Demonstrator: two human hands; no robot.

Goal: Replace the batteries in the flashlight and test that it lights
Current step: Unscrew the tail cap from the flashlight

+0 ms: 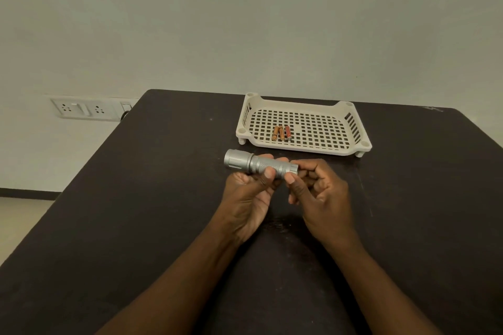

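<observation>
both hands hold the silver flashlight (260,164) level above the dark table (136,198), roughly midway between its left and right edges and nearer the far edge than the near one. the left hand (249,198) grips the knurled middle of the barrel, thumb on the near side and fingertips curling over the top. the right hand (318,193) pinches the tail end between thumb and forefinger, the other fingers curled loosely beneath. the wide head of the flashlight sticks out to the left, past the left hand, free of any contact. whether the flashlight touches the table cannot be told.

just beyond the hands stands a cream perforated tray (351,128) on short feet, close to the far edge, its near rim a little way off from the flashlight. three batteries (281,133) lie side by side in the tray's near left part (two orange-gold, one redder with a dark end), touching or nearly so.

open dark surface runs wide to the left of the hands as far as the slanting left edge, and to the right as well. both forearms cross the near part of the table. a white socket plate (83,109) sits on the wall beyond the far left corner.
</observation>
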